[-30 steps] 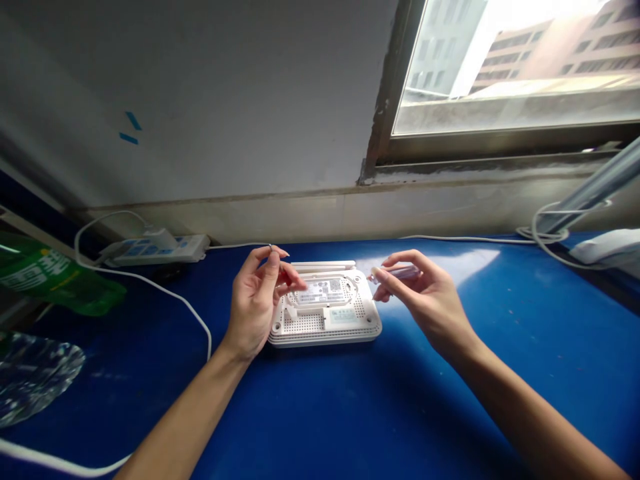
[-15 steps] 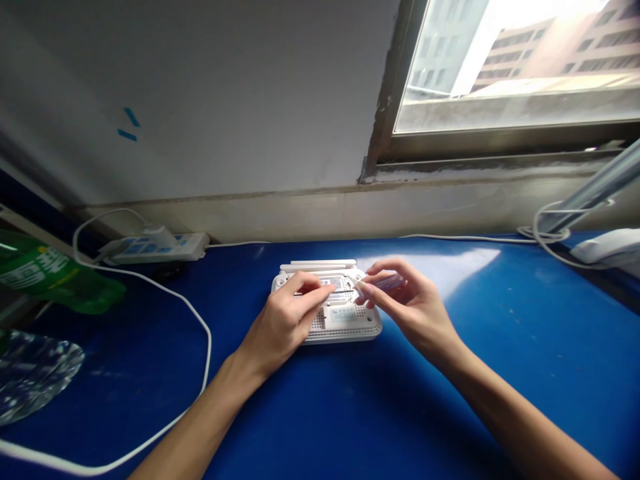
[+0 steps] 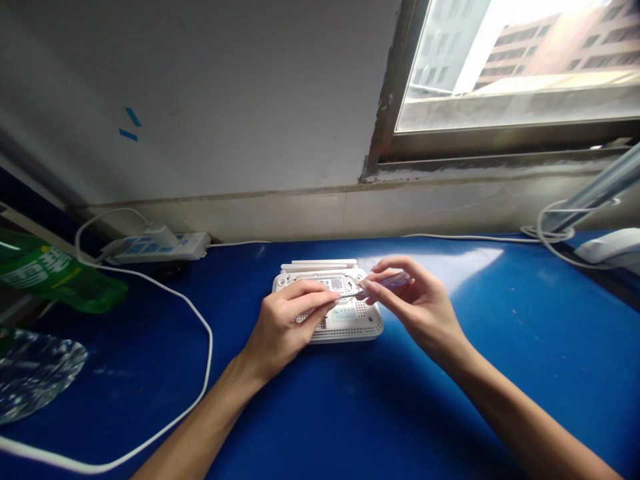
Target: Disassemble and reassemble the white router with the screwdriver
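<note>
A white router-like device (image 3: 350, 327) lies on the blue table with vents and labels facing up and its antennas folded along the far edge. Over its right side, my right hand (image 3: 415, 297) pinches the clear handle of a screwdriver (image 3: 393, 281). The thin metal shaft points left across the device. My left hand (image 3: 295, 317) is above the device's left part, thumb and fingertips pressed together at the shaft's tip. Whether a small screw is between those fingertips is too small to tell.
A white power strip (image 3: 193, 247) sits by the wall at the back left. Its white cable (image 3: 209, 333) loops along the left. A green bottle (image 3: 75, 280) and a clear bottle (image 3: 40, 377) lie at far left. A metal pole (image 3: 595, 190) stands back right.
My left fingertips have come slightly down and toward the right, meeting the screwdriver's tip. The screwdriver's shaft now shows more clearly. The device has stayed in place.
</note>
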A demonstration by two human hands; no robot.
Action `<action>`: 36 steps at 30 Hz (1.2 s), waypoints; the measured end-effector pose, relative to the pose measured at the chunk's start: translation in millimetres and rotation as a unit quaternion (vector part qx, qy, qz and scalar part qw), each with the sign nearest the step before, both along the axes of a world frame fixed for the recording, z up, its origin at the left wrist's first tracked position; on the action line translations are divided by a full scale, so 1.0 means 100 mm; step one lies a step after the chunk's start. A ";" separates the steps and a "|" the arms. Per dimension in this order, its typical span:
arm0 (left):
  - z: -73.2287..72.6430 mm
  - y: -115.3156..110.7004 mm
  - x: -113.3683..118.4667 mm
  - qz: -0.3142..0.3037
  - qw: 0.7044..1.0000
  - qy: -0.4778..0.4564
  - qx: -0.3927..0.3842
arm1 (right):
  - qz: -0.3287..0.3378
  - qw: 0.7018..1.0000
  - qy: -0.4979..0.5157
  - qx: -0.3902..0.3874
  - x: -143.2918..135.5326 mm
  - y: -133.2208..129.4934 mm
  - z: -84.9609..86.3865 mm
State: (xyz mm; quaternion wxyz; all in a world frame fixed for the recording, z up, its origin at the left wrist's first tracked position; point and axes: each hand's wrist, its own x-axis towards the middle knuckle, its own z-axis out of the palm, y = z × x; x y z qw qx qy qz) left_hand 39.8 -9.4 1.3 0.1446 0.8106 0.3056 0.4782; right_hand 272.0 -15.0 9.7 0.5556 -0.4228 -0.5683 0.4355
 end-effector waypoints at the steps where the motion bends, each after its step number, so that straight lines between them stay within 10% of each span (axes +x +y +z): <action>1: 0.01 -0.01 0.01 0.002 1.000 -0.005 -0.001 | 0.017 1.000 -0.004 -0.007 -0.02 -0.02 -0.01; 12: 0.10 -0.05 0.07 -0.062 0.949 -0.184 -0.250 | 0.074 0.996 0.020 -0.035 -0.05 -0.05 -0.05; 36: 0.07 -0.06 0.05 -0.049 0.934 -0.171 -0.309 | 0.095 0.992 -0.074 0.040 -0.06 -0.13 -0.01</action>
